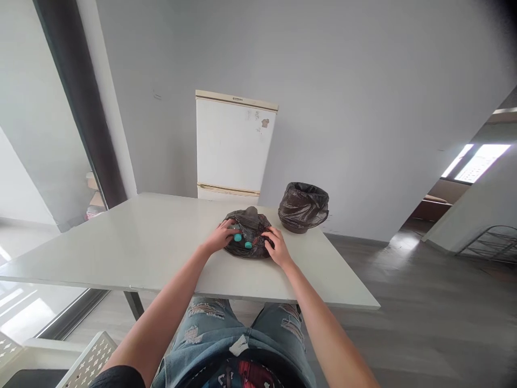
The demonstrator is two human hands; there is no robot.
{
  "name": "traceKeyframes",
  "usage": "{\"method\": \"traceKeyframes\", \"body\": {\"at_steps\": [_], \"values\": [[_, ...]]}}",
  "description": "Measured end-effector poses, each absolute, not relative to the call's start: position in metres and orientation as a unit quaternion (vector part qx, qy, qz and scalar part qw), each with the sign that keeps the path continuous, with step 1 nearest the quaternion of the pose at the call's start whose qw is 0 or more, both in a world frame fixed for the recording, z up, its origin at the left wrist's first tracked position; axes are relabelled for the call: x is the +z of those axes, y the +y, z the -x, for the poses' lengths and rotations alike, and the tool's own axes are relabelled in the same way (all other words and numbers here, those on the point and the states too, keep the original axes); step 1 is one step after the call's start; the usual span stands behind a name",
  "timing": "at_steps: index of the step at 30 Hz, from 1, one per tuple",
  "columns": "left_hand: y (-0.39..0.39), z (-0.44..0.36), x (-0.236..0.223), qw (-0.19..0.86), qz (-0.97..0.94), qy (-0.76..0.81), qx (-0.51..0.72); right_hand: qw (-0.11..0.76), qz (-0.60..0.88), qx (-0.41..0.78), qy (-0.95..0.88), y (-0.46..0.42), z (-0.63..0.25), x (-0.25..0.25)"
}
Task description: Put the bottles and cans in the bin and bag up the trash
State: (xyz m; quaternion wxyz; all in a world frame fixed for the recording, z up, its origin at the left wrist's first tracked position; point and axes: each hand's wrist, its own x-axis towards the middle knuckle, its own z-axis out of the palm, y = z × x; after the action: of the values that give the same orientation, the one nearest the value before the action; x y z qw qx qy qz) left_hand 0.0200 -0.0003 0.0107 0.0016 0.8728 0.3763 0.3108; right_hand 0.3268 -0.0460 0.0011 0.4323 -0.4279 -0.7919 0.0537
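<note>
A black plastic bag [251,220] lies bunched on the white table, its mouth facing me. Two teal-capped bottles show in it: one bottle cap [237,237] at the left, another cap [248,245] nearer the middle. My left hand [221,236] is at the bag's left side, its fingers closed around the neck of the left bottle. On the opposite side, my right hand [278,246] has its fingers curled on the bag's edge, gripping the plastic. The bottles' bodies are hidden by the bag.
A bin [304,207] lined with a black bag stands at the table's back right corner. Behind the white table [161,237] is a white refrigerator [234,143]. A white perforated plastic basket [91,358] is at the lower left, below the table.
</note>
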Motion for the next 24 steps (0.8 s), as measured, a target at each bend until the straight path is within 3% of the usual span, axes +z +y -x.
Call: {"method": "traceKeyframes", "body": {"at_steps": [4,10,16,19,24], "values": [[-0.009,-0.027,0.024,0.02,-0.834,0.358,0.42,0.41,0.417,0.061,-0.809,-0.053,-0.329,0.006],[-0.024,-0.028,0.058,0.114,-0.686,0.327,0.64,0.296,0.39,0.022,-0.872,-0.05,-0.32,0.001],[-0.046,-0.007,0.108,0.27,-0.539,0.205,0.771,0.334,0.434,0.044,-0.836,-0.042,-0.32,-0.006],[-0.054,0.025,0.129,0.21,-0.52,0.208,0.801,0.34,0.437,0.046,-0.831,-0.04,-0.321,-0.008],[-0.031,0.088,0.117,0.022,-0.526,0.392,0.754,0.343,0.441,0.034,-0.829,-0.037,-0.323,-0.009]]}}
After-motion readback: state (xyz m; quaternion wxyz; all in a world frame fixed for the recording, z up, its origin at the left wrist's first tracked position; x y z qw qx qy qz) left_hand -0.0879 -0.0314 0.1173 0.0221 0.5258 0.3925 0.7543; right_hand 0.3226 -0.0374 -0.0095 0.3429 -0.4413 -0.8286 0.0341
